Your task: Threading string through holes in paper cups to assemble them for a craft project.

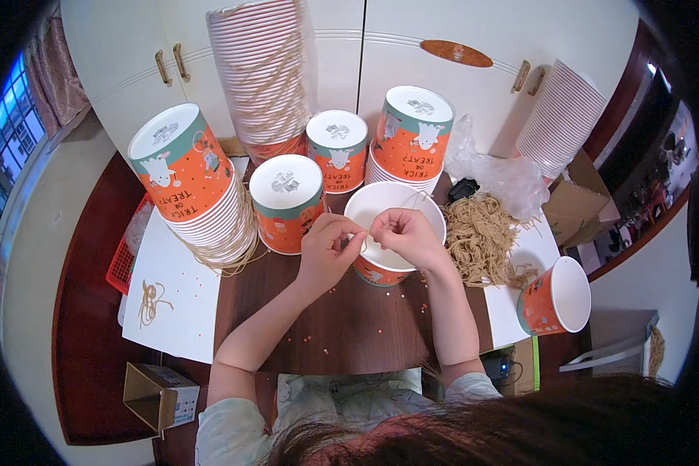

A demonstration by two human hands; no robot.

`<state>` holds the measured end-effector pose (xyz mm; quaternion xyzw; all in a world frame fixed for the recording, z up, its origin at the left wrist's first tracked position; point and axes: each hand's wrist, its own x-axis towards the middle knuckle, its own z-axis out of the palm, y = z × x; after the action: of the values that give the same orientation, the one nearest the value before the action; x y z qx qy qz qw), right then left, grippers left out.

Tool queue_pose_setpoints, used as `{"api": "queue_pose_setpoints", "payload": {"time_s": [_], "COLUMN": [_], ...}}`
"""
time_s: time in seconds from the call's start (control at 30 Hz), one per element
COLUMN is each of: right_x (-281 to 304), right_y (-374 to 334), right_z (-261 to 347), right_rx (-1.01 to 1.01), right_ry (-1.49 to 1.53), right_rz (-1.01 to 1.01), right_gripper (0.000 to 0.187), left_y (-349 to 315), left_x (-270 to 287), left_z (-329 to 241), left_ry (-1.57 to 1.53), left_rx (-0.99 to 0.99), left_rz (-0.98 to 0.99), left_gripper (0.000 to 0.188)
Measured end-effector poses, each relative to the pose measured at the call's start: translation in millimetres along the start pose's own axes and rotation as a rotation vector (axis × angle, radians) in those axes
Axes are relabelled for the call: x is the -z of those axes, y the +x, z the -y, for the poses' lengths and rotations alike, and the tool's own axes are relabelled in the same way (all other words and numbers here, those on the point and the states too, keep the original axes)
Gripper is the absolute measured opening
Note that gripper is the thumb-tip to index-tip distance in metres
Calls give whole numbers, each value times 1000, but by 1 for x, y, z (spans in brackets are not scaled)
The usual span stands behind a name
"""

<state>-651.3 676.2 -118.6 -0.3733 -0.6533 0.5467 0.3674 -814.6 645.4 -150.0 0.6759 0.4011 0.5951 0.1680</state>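
An orange paper bucket (386, 276) with a white inside stands upright before me, its mouth facing up. Over its near rim my left hand (332, 247) is closed in a pinch on a thin tan string (365, 239). My right hand (408, 237) pinches the same string close beside it, fingertips almost meeting. A thin pale strand also shows near the bucket's far rim, behind the right hand. To the right lies a tangled heap of tan string (481, 239). An upside-down orange and green bucket (286, 203) stands just left of my hands.
Stacked buckets with strings hanging stand at left (202, 194) and in a tall wrapped column (260, 78). More upturned buckets (415, 128) line the back. A single bucket (555, 295) lies tilted at the right edge. Tiny dots of paper and a loose string bundle (154, 304) lie about.
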Motion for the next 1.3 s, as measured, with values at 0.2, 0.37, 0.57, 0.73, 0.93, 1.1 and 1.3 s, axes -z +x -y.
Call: {"api": "queue_pose_setpoints", "payload": {"time_s": [0.2,0.37,0.57,0.73,0.93,1.1,1.3], "right_x": [0,0,-1,0,0,0,0], "right_y": [0,0,0,-1,-1,-1,0], "right_z": [0,1,0,1,1,1,1], "right_rx": [3,4,4,2,-5,0,12], "right_ry": [7,5,-4,3,13,9,1], "right_rz": [10,8,8,-1,6,6,12], "right_gripper": [7,8,8,7,7,7,7], "left_y": [0,-2,-4,-3,-4,-4,-2], "left_x": [0,-3,-3,-4,-4,-5,-1], "left_z": [-1,-2,-1,-2,0,0,0], "left_ry": [29,26,31,55,45,77,59], "left_rx": [-17,-10,-15,-43,-41,-62,-66], "left_rz": [-24,-38,-41,-42,-49,-47,-9], "left_gripper": [9,9,9,9,10,10,10]}}
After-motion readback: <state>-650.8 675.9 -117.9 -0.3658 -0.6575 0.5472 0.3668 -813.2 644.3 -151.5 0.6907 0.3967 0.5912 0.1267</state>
